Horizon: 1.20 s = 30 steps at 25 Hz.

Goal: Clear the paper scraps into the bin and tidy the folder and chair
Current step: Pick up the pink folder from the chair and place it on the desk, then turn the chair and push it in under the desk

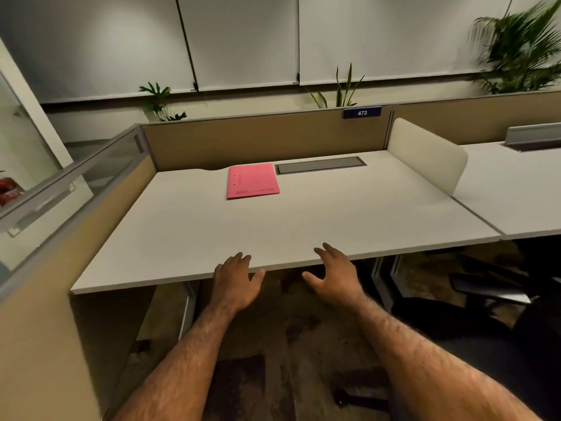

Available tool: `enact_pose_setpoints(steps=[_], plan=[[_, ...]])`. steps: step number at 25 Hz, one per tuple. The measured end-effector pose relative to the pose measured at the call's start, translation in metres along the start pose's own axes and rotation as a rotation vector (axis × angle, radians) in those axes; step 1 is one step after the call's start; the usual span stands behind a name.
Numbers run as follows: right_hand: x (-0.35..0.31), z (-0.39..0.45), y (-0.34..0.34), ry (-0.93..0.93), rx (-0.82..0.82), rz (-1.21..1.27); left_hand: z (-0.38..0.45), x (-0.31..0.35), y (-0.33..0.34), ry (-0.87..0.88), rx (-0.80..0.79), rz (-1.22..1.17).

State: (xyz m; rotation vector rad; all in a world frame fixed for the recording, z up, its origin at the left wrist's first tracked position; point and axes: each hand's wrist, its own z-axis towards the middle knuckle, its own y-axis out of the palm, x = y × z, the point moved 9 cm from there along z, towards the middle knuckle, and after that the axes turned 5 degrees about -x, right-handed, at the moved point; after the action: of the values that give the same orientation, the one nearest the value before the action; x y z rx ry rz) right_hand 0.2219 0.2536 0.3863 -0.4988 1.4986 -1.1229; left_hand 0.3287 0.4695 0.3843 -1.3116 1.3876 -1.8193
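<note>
left hand (235, 281) open, empty, at desk (303, 220) edge | right hand (335, 275) open, empty

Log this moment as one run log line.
left hand: open, at desk edge | right hand: open, at desk edge | flat pink paper folder: closed, far on white desk | black chair: right

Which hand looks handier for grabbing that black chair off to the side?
Probably the right hand. The black chair sits low on the person's right, nearer that open, empty hand. The left hand, at the desk edge, would have to cross over.
</note>
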Motion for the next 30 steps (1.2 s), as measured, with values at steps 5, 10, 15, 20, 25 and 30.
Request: enact_pose_setpoints(steps=[5, 10, 15, 20, 25, 30], plan=[[0.048, -0.076, -0.018, -0.062, -0.06, 0.001, -0.084, 0.065, 0.041, -0.066, 0.041, 0.007], [0.091, -0.154, -0.046, -0.11, -0.13, -0.031, -0.167, 0.131, 0.07, -0.129, 0.061, -0.013], [0.11, -0.196, -0.087, -0.126, -0.127, -0.03, -0.212, 0.189, 0.058, -0.109, 0.116, 0.022], [0.125, -0.231, -0.129, -0.121, -0.055, -0.024, -0.241, 0.236, 0.058, -0.061, 0.084, 0.031], [0.163, -0.283, -0.161, -0.06, 0.022, -0.017, -0.282, 0.285, 0.075, 0.049, 0.102, -0.009], [0.211, -0.338, -0.196, 0.026, 0.072, -0.03, -0.314, 0.336, 0.103, 0.174, 0.056, 0.062]])
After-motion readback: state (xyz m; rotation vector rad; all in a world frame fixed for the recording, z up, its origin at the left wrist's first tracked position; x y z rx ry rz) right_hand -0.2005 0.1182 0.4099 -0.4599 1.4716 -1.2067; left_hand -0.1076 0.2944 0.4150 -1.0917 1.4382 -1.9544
